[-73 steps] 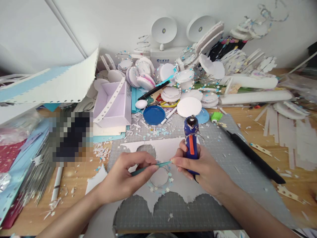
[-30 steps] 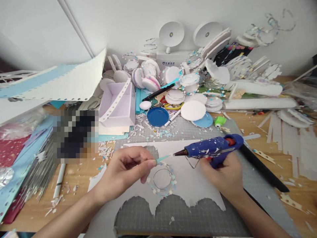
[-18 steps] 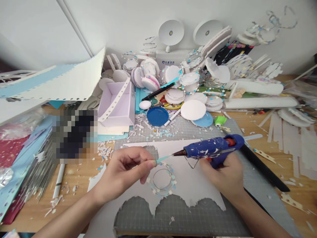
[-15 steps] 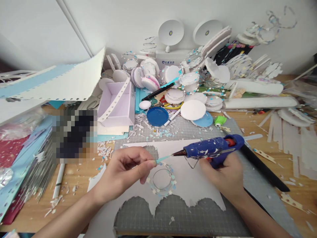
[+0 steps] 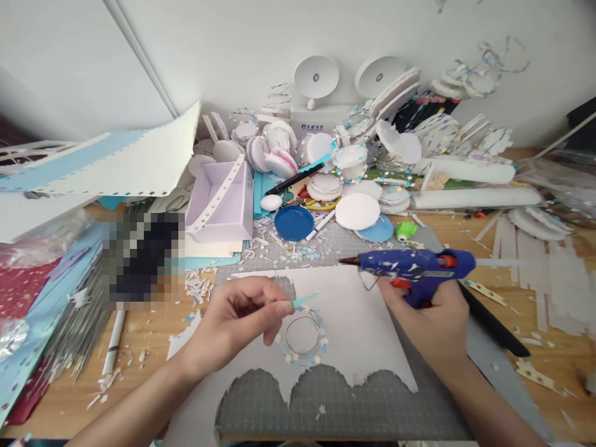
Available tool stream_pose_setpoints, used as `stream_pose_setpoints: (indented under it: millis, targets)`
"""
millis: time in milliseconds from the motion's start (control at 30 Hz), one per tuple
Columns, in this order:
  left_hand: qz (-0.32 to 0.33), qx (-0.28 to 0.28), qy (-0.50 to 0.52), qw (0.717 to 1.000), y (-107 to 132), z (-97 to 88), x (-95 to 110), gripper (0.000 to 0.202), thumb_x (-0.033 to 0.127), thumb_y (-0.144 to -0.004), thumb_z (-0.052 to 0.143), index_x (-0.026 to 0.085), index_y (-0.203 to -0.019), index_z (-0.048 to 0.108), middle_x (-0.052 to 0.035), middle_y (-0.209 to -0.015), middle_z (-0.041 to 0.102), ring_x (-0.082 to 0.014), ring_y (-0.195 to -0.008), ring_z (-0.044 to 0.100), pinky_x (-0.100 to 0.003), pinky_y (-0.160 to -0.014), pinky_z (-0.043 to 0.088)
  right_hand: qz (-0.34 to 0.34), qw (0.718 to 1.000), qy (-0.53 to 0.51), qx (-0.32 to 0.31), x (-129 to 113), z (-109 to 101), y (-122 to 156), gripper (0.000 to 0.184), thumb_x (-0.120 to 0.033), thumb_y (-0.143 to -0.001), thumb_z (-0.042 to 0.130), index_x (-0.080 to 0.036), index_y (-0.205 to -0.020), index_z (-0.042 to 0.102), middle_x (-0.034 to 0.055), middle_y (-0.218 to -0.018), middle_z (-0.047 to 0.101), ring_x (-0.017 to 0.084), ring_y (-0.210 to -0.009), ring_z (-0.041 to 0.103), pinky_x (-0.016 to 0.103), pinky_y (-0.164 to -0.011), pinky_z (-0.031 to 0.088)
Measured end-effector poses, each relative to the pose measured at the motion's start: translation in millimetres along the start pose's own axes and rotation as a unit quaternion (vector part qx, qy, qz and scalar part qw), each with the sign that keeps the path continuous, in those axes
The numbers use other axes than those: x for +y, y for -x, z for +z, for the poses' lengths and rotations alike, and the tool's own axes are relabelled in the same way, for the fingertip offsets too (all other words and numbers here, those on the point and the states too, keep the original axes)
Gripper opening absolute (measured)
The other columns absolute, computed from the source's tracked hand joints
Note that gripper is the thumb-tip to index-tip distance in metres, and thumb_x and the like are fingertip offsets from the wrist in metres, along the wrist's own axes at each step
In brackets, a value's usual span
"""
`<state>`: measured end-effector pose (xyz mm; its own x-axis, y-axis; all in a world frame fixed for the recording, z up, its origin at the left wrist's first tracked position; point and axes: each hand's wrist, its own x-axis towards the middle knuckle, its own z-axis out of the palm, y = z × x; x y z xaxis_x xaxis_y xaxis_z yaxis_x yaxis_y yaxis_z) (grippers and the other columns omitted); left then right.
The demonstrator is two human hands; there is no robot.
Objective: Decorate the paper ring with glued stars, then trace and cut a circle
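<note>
Between the thumb and forefinger of my left hand (image 5: 251, 316) is a thin light-blue paper strip (image 5: 305, 300), its pointed end facing right. My right hand (image 5: 435, 316) grips a blue hot glue gun (image 5: 405, 264) whose dark nozzle points left, apart from the strip. Below the strip, a wire ring with small white and blue stars (image 5: 321, 335) rests on white paper (image 5: 363, 335); my left fingers partly cover its left side. The paper has scalloped cut-outs along its front edge and lies over a grey cutting mat (image 5: 349, 403).
Behind my hands stand a lilac box (image 5: 218, 205), a blue lid (image 5: 294, 223), white discs (image 5: 357, 211) and a green object (image 5: 405, 231). Paper scraps (image 5: 307, 251) litter the mat. Bundled wires (image 5: 77, 323) lie left; white strips (image 5: 554, 279) lie right.
The glue gun in my right hand has moved right, and its nozzle has come away from the strip's tip. My left hand keeps its hold on the strip. The view has shifted slightly.
</note>
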<state>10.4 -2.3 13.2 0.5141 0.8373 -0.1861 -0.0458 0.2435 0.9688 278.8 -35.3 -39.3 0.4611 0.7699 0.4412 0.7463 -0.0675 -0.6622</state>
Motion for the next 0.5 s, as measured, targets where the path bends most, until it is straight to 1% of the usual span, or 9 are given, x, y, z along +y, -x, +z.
stream_pose_setpoints:
  millis: [100, 167, 233, 300, 433, 500]
  targets:
    - [0.001, 0.007, -0.005, 1.000, 1.4, -1.0, 2.2, 0.022, 0.032, -0.085, 0.064, 0.016, -0.070, 0.063, 0.0040, -0.048, 0.052, -0.0067, -0.044, 0.041, -0.021, -0.047, 0.030, 0.031, 0.999, 0.004, 0.021, 21.0, -17.5, -12.0, 0.027, -0.045, -0.074, 0.063, -0.019, -0.081, 0.059, 0.0038, -0.070, 0.063, 0.020, -0.062, 0.059, 0.034, -0.061, 0.049]
    - [-0.004, 0.016, -0.014, 1.000, 3.5, -1.2, 4.1, 0.022, 0.033, -0.085, 0.064, 0.017, -0.070, 0.063, 0.0042, -0.047, 0.051, -0.0066, -0.043, 0.038, -0.021, -0.046, 0.027, 0.044, 0.999, -0.010, 0.023, 37.4, -29.7, -16.3, 0.027, -0.040, -0.076, 0.065, -0.019, -0.093, 0.061, 0.0080, -0.085, 0.066, 0.024, -0.077, 0.063, 0.037, -0.073, 0.049]
    - [-0.004, 0.029, -0.016, 0.999, 6.1, -0.8, 5.4, 0.022, 0.034, -0.086, 0.063, 0.017, -0.072, 0.063, 0.0046, -0.046, 0.049, -0.0067, -0.043, 0.035, -0.022, -0.046, 0.025, 0.054, 0.998, -0.020, 0.014, 51.3, -39.5, -15.1, 0.033, -0.038, -0.076, 0.065, -0.020, -0.103, 0.060, 0.0108, -0.098, 0.067, 0.027, -0.090, 0.064, 0.040, -0.080, 0.048]
    - [0.002, 0.041, -0.012, 0.999, 8.2, 0.2, 6.0, 0.023, 0.036, -0.086, 0.062, 0.017, -0.072, 0.063, 0.0050, -0.045, 0.047, -0.0073, -0.044, 0.033, -0.023, -0.047, 0.023, 0.054, 0.998, 0.012, -0.002, 60.2, -45.7, -9.0, 0.035, -0.040, -0.077, 0.065, -0.021, -0.106, 0.059, 0.0122, -0.101, 0.067, 0.030, -0.093, 0.064, 0.043, -0.081, 0.048]
    - [0.003, 0.054, -0.009, 0.998, 10.5, 3.2, 6.1, 0.027, 0.039, -0.087, 0.060, 0.017, -0.071, 0.059, 0.0056, -0.047, 0.044, -0.0081, -0.045, 0.030, -0.024, -0.048, 0.021, 0.049, 0.988, 0.142, -0.043, 66.3, -46.4, 5.0, 0.038, -0.051, -0.078, 0.060, -0.019, -0.097, 0.061, 0.0129, -0.086, 0.066, 0.033, -0.082, 0.063, 0.044, -0.069, 0.048]
    - [0.003, 0.058, -0.010, 0.998, 11.3, 4.9, 6.5, 0.026, 0.038, -0.088, 0.059, 0.018, -0.071, 0.058, 0.0057, -0.047, 0.044, -0.0083, -0.046, 0.030, -0.024, -0.049, 0.021, 0.035, 0.984, 0.167, -0.043, 67.0, -42.9, 7.9, 0.042, -0.056, -0.079, 0.056, -0.018, -0.096, 0.061, 0.0127, -0.083, 0.065, 0.034, -0.079, 0.063, 0.044, -0.066, 0.047]
